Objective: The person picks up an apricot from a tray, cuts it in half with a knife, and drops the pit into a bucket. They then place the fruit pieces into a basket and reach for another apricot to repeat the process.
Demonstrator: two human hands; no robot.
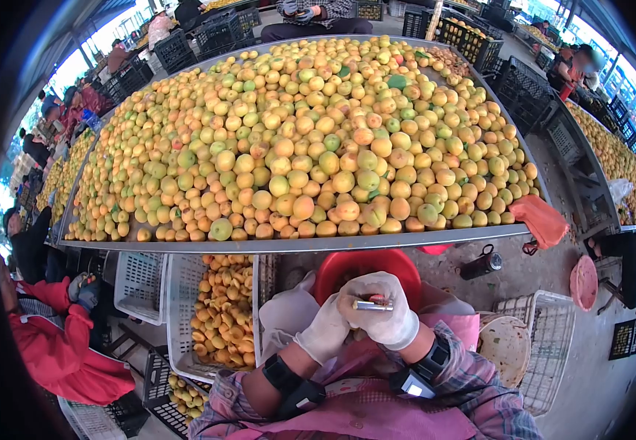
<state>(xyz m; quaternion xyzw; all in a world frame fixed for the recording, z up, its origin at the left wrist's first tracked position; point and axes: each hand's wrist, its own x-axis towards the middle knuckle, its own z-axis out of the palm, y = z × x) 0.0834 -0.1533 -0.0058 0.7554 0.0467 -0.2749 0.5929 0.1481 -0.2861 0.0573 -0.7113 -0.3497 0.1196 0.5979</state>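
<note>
My left hand (pixel 331 327) and my right hand (pixel 399 320), both in white gloves, are drawn together in front of my apron. A short silver metal tool (pixel 373 305) sticks out sideways between them, and my right hand seems closed around it. The fingers of my left hand are curled against the right; what they hold is hidden. Just beyond the hands is a red basin (pixel 366 262), partly covered by them. Above it, a metal-edged table (pixel 296 244) is heaped with whole yellow-orange apricots (pixel 303 154) and a few green leaves.
A white crate (pixel 175 323) of split apricots stands at my left, near a black crate (pixel 160 392) of fruit. To my right are a bucket (pixel 505 345), a white crate (pixel 553 352) and a dark flask (pixel 481 264). A co-worker in red (pixel 68 348) sits at left.
</note>
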